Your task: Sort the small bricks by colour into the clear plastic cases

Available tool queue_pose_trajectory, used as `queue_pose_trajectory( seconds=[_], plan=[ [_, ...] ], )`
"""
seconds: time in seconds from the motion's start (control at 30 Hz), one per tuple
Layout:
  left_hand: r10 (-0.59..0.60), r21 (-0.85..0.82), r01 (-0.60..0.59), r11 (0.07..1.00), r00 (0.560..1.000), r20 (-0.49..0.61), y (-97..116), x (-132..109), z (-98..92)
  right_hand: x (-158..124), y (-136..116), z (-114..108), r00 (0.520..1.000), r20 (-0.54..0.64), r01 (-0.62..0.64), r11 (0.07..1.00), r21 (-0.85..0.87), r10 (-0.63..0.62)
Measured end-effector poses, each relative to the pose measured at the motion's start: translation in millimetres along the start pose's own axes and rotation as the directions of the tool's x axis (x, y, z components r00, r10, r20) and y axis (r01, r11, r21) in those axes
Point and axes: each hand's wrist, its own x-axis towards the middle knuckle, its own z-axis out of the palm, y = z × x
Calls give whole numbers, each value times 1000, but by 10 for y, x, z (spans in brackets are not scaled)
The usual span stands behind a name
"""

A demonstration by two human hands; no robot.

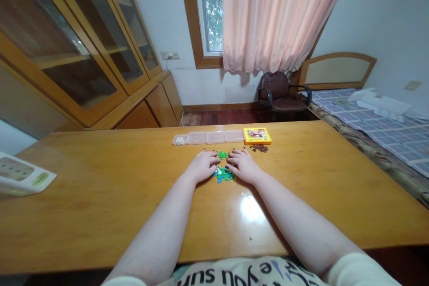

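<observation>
A mixed heap of small blue, green and yellow plastic pieces (224, 175) lies on the wooden table (134, 196) between my hands. Just beyond it sits a smaller group of green pieces (222, 155). My left hand (204, 166) rests at the left side of both groups, fingers stretched and apart, its thumb by the mixed heap. On the right side, my right hand (245, 166) is spread in the same way, with its thumb at the heap's edge. Neither hand shows a piece in its grip, though parts of the heap are hidden by the fingers.
Clear plastic trays (197, 138) stand in a row beyond my hands, ending at a yellow box (257, 136). Brown pieces (259, 148) lie in front of that box. A white object (25, 174) is at the table's left edge. A chair (275, 91) stands behind the table.
</observation>
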Motion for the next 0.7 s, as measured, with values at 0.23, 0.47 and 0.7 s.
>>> queue_pose_trajectory(
  seconds=[0.23,0.47,0.7],
  plan=[
    [-41,8,40,999,994,98,8,14,23,15,19,54,994,105,6,1000,9,-7],
    [-32,-5,33,999,993,113,14,22,43,65,78,80,991,131,2,1000,22,-5],
    [78,0,-78,997,996,-43,-48,25,42,39,71,11,998,-42,-33,996,78,36]
  ],
)
